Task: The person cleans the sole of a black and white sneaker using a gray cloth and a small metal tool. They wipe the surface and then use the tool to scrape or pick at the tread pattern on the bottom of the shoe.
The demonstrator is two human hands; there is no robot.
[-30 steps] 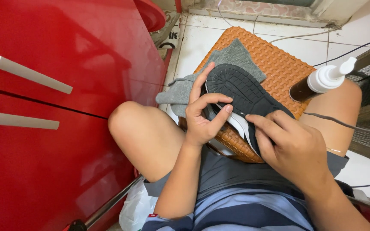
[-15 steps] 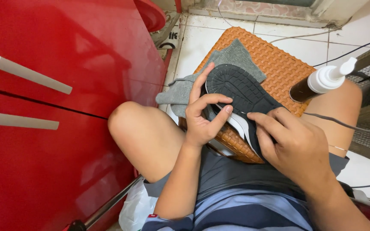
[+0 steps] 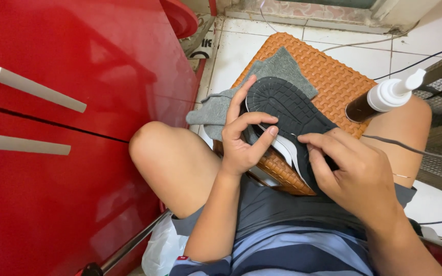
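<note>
black shoe (image 3: 290,110) lying sole-up across an orange woven stool (image 3: 333,82), between the bare knees, over a grey cloth (image 3: 277,69). left hand (image 3: 241,145) gripping the shoe's near edge, thumb and curled fingers (image 3: 259,120) pinched on the sole rim, index stretched up along it. right hand (image 3: 354,171) closed around the heel end, fingers pressed to the white side stripe. brown bottle with white nozzle (image 3: 384,97) resting on the right thigh. red cabinet (image 3: 67,128) at left.
</note>
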